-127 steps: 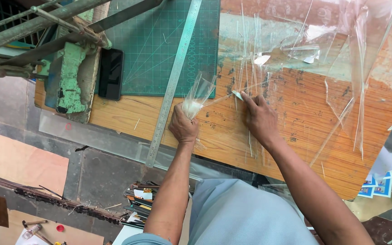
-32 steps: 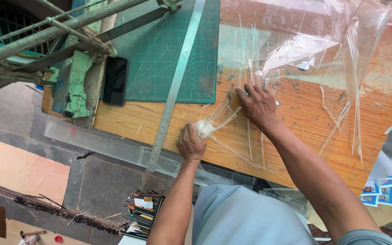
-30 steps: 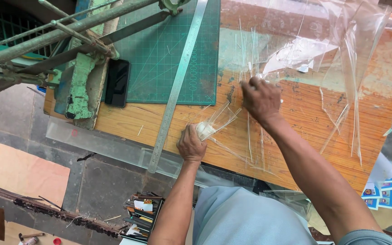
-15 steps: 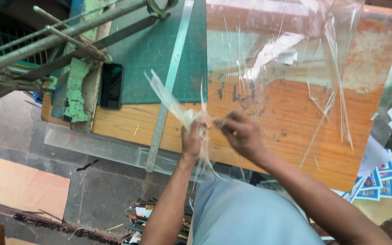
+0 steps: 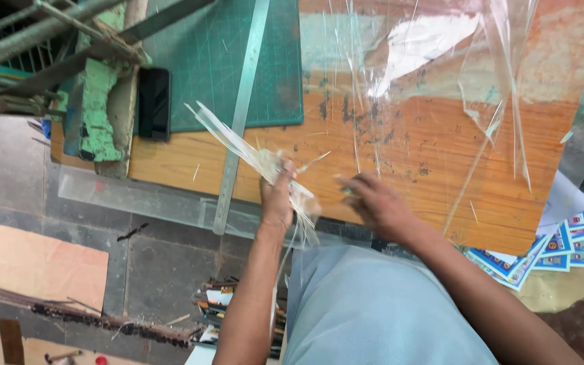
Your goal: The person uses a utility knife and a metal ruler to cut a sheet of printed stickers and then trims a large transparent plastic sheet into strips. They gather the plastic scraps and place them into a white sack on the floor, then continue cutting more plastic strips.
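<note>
On the worn orange wooden bench (image 5: 441, 176), beside a long steel ruler (image 5: 241, 115), the left hand (image 5: 277, 196) is clenched around a light, slippery, floppy bundle of clear plastic strips (image 5: 238, 145), best gripped mid-bunch, while the blurred right hand (image 5: 373, 203) hovers, its grip unclear.

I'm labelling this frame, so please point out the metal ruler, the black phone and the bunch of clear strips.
Metal ruler (image 5: 241, 115), head view, middle of its length.
Black phone (image 5: 153, 103), head view, centre of its screen.
Clear strips (image 5: 228, 138), head view, the bundle beyond the left hand (image 5: 277, 199).
</note>
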